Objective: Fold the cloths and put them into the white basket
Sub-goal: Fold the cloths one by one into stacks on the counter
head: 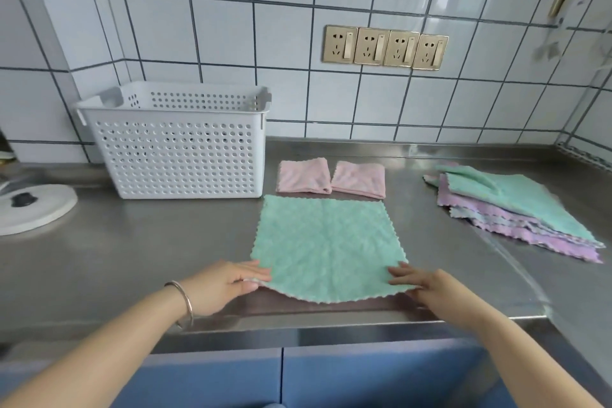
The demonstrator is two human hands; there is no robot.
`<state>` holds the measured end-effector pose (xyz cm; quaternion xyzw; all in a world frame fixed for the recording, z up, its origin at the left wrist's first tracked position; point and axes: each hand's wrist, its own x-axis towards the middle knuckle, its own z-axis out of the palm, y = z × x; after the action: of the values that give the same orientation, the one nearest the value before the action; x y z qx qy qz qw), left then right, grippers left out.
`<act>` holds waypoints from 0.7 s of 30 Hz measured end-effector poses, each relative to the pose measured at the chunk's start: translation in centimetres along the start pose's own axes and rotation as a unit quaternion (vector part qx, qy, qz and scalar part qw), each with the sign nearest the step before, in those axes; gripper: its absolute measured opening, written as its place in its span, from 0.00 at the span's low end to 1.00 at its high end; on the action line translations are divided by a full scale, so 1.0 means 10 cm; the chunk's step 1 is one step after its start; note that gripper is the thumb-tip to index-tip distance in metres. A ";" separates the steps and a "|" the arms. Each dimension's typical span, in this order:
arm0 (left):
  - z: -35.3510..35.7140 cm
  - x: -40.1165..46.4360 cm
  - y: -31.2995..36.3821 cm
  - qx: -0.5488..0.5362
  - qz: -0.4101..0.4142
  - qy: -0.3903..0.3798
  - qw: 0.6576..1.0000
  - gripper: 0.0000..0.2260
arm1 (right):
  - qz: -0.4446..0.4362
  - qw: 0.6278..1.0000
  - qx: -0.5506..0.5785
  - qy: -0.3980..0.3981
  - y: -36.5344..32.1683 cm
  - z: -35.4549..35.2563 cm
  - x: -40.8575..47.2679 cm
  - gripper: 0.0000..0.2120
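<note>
A: Where does the fold stand?

B: The green cloth (326, 243) lies spread flat on the table (139, 242), near the front edge and right of the basket (178, 156). The left hand (220, 285) is at its near-left corner and the right hand (427, 285) at its near-right corner. The near edge looks slightly lifted off the steel.

A: Are the fingers closed on it?

B: On the left, the fingers (251, 270) lie stretched along the corner, close together, and the thumb seems tucked under the hem. I judge it a light pinch on the cloth. On the right the fingers (399, 273) rest on top of the corner; I cannot tell whether anything is underneath.

A: So how to do it well?

B: Raise both corners evenly, carry them straight to the far edge, and match the scalloped hems before pressing down. If one hand leads, the fold will skew.

A: Anything in the way?

B: The two pink folded cloths (331, 179) sit just beyond the far edge, so do not overshoot onto them. The stack (510, 209) waits well apart at the right. The basket appears empty through its holes.
</note>
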<state>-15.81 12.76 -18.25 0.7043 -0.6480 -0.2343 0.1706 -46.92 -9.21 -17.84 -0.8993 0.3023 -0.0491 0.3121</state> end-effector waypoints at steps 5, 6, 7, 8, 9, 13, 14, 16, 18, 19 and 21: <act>-0.18 -0.15 0.13 0.024 -0.054 -0.029 0.998 0.19 | 0.074 0.996 -0.026 -0.048 -0.16 -0.21 -0.17 0.12; -0.21 -0.16 0.15 0.021 -0.047 -0.038 0.998 0.19 | 0.083 0.993 -0.047 -0.065 -0.18 -0.26 -0.18 0.14; -0.24 -0.17 0.16 0.006 -0.041 -0.049 0.998 0.18 | 0.094 0.990 -0.062 -0.083 -0.20 -0.32 -0.20 0.19; -0.27 -0.17 0.15 -0.018 -0.042 -0.067 0.997 0.18 | 0.104 0.987 -0.076 -0.101 -0.22 -0.37 -0.20 0.22; -0.30 -0.16 0.15 -0.049 -0.042 -0.088 0.994 0.18 | 0.109 0.983 -0.088 -0.115 -0.25 -0.41 -0.20 0.24; -0.35 -0.09 0.13 -0.237 -0.095 -0.140 0.957 0.15 | 0.140 0.982 -0.064 -0.111 -0.33 -0.47 -0.11 0.20; -0.36 -0.04 0.09 -0.262 -0.116 -0.127 0.950 0.12 | 0.147 0.985 -0.030 -0.084 -0.34 -0.46 -0.05 0.18; -0.39 0.10 0.05 -0.291 -0.164 -0.064 0.940 0.10 | 0.154 0.986 0.065 0.013 -0.31 -0.41 0.12 0.14; -0.41 0.28 0.03 -0.248 -0.203 0.031 0.947 0.08 | 0.164 0.971 0.136 0.106 -0.28 -0.35 0.33 0.12; -0.42 0.38 0.03 -0.205 -0.215 0.070 0.952 0.10 | 0.167 0.966 0.144 0.137 -0.26 -0.33 0.43 0.11; -0.42 0.59 0.00 -0.148 -0.228 0.124 0.954 0.14 | 0.172 0.961 0.130 0.173 -0.23 -0.30 0.65 0.13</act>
<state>-13.22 6.62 -15.43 0.8239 -0.4018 -0.2708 0.2939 -41.29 -13.09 -14.75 -0.7628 0.4934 -0.1888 0.3730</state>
